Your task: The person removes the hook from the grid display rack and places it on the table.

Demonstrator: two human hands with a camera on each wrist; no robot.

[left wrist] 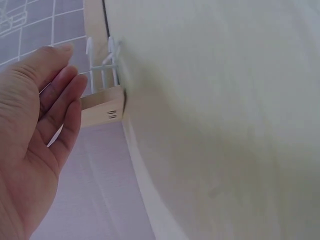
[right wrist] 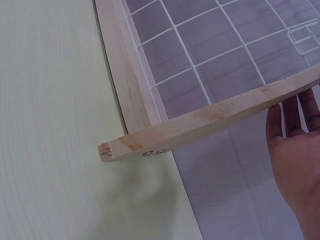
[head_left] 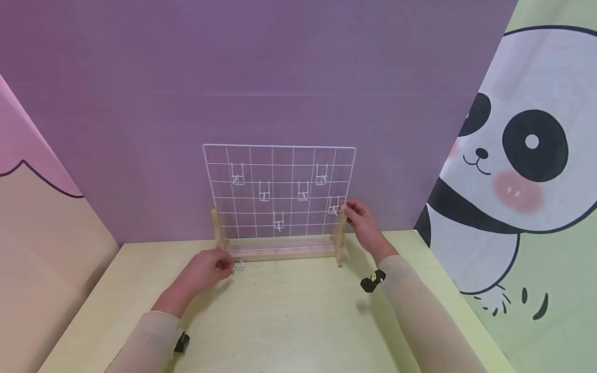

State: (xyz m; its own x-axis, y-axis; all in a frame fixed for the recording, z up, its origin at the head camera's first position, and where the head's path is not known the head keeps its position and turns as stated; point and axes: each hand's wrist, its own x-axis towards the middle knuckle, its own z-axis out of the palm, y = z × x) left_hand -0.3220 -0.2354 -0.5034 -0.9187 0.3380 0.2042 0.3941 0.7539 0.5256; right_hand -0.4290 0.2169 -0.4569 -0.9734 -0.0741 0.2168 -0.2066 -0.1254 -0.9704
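A white wire grid panel (head_left: pixel 280 191) stands upright in a wooden stand (head_left: pixel 280 249) at the back of the pale table (head_left: pixel 298 316). Several small white hooks (head_left: pixel 264 191) hang on it. My right hand (head_left: pixel 363 221) reaches the top of the stand's right post (head_left: pixel 342 233), its fingers curled against the post and the grid's edge. In the right wrist view the fingers (right wrist: pixel 300 112) pass behind the post (right wrist: pixel 215 117). My left hand (head_left: pixel 205 269) rests low on the table by the stand's left foot, fingers relaxed, fingertips beside a loose white hook (head_left: pixel 239 267), also seen as the hook (left wrist: pixel 104 62) past the fingers (left wrist: pixel 60 82).
A purple wall (head_left: pixel 280 77) stands right behind the grid. A pink panel (head_left: pixel 28 171) closes the left side and a panda panel (head_left: pixel 522 166) the right. The table's front half holds nothing but my forearms.
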